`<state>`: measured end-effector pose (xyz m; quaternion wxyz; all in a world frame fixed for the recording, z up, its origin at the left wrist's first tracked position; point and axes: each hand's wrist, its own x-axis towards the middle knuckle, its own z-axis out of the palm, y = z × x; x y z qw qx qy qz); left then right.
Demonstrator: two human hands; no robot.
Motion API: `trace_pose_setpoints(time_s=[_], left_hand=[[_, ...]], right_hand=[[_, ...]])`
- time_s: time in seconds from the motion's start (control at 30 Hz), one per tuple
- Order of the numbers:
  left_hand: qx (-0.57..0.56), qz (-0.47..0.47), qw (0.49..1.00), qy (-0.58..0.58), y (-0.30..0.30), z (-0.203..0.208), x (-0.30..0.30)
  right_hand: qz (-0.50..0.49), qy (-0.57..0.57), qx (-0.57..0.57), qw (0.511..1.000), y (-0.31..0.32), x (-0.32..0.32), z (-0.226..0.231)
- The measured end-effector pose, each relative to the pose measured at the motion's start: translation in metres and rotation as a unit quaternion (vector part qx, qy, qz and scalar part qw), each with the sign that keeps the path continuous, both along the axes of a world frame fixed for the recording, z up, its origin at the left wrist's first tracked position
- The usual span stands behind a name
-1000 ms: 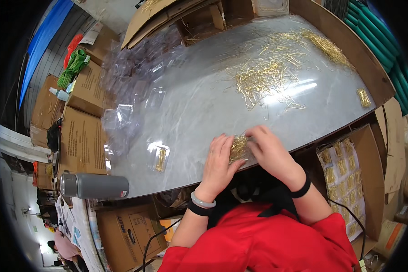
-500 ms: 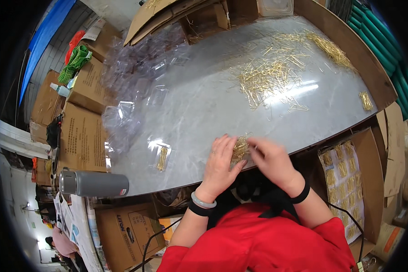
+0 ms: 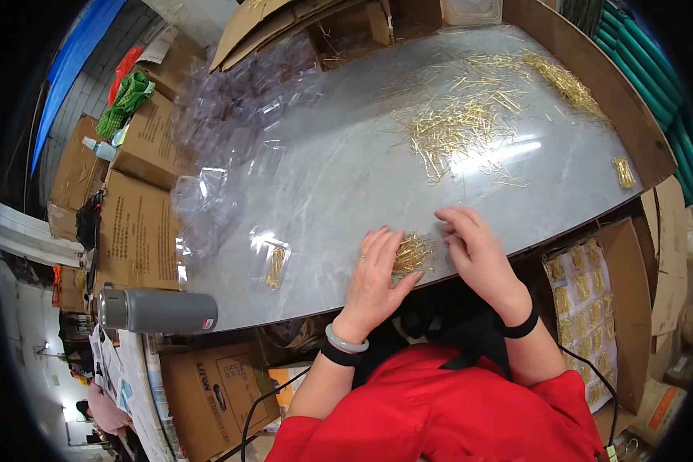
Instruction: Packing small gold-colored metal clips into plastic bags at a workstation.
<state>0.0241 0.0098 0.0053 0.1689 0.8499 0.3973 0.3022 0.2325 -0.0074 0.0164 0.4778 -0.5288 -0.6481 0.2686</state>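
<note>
A small heap of gold wire hooks [image 3: 413, 256] lies near the table's front edge. My left hand [image 3: 372, 279] rests flat against its left side, fingers stretched out and thumb apart along the near side. To the right, my right hand [image 3: 477, 250] hovers apart from the heap, fingers loosely bent and separated from the thumb, with nothing visible in them. Farther off, a large loose spread of gold hooks [image 3: 458, 131] covers the table. A clear plastic box [image 3: 276, 269] with a gold bundle in it lies to the left.
Many clear plastic boxes [image 3: 208, 192] pile up at the table's left. A grey bottle [image 3: 169, 310] lies at the front left corner. One gold bundle [image 3: 623, 172] sits at the right edge. Below right stands a carton [image 3: 631, 308] with rows of packed bundles. Cardboard borders the table's far side.
My right hand has moved right, away from the heap, and its fingers have opened. More of the heap shows now. My left hand has stayed in place.
</note>
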Motion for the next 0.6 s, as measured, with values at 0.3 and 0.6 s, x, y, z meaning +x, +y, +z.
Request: trace_pose_setpoints(time_s=[0.3,0.6], left_hand=[[0.008,-0.003,1.000,-0.003,0.000,-0.001,-0.001],[0.009,0.006,1.000,-0.005,-0.001,0.001,-0.001]], right_hand=[[0.026,-0.136,0.026,0.990,-0.025,-0.007,0.017],[-0.012,-0.083,0.025,0.996,-0.021,0.011,0.013]])
